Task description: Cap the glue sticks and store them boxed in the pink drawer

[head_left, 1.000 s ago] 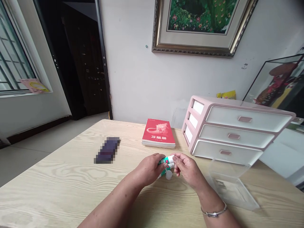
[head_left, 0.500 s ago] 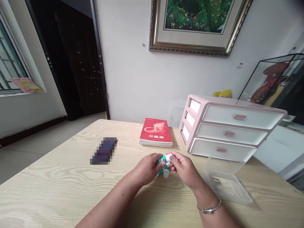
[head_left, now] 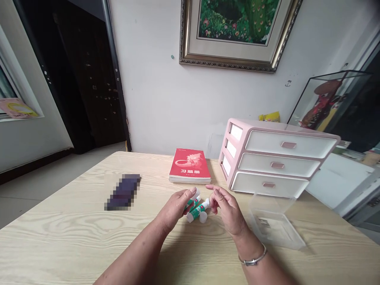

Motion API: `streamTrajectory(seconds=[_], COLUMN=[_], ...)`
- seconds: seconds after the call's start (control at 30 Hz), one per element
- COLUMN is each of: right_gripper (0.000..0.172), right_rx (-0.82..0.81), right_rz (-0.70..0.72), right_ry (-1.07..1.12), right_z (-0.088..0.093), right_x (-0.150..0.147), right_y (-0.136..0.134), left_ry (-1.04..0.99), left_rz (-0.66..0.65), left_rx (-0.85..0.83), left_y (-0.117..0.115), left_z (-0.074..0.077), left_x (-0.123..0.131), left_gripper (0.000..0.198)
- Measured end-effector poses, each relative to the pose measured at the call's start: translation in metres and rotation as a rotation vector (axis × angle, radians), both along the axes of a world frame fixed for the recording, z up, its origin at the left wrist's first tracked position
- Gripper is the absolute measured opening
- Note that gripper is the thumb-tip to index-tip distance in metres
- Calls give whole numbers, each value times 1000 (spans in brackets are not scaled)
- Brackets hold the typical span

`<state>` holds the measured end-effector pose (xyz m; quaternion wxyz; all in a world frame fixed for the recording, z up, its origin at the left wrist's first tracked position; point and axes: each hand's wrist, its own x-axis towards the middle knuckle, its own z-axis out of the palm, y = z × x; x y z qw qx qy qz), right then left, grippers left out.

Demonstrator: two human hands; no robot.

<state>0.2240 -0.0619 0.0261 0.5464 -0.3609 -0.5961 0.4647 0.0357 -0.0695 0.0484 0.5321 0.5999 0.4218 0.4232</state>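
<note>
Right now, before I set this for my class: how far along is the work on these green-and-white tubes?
Done: nothing clearly looks finished; the tubes are still out on the table. In hand: the left hand holds one tube, while the right hand's fingers are at the white end of a second tube. Left: both tubes remain between the hands, outside the clear plastic box with its raised lid.

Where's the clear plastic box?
Head view: the clear plastic box sits right of the right hand, in front of the pink drawer unit.
</note>
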Motion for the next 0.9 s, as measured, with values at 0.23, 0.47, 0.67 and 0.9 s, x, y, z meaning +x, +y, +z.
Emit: streamTrajectory(seconds=[0.23, 0.47, 0.67, 0.9], right_gripper=[42, 35, 27, 30], right_rx=[17, 104, 383, 362], right_rz=[3, 47, -78, -106], right_ry=[-168, -204, -310, -305], right_z=[-8, -12, -8, -2], right_x=[-8, -21, -32, -43], right_y=[-1, -10, -18, -33], left_ry=[-107, -143, -224, -293], left_rz=[163, 107, 106, -152], left_rx=[-60, -9, -65, 33], left_y=[10, 8, 5, -7], left_z=[-15, -20, -26, -24], left_x=[-3, 0, 8, 11], left_gripper=[51, 50, 45, 47])
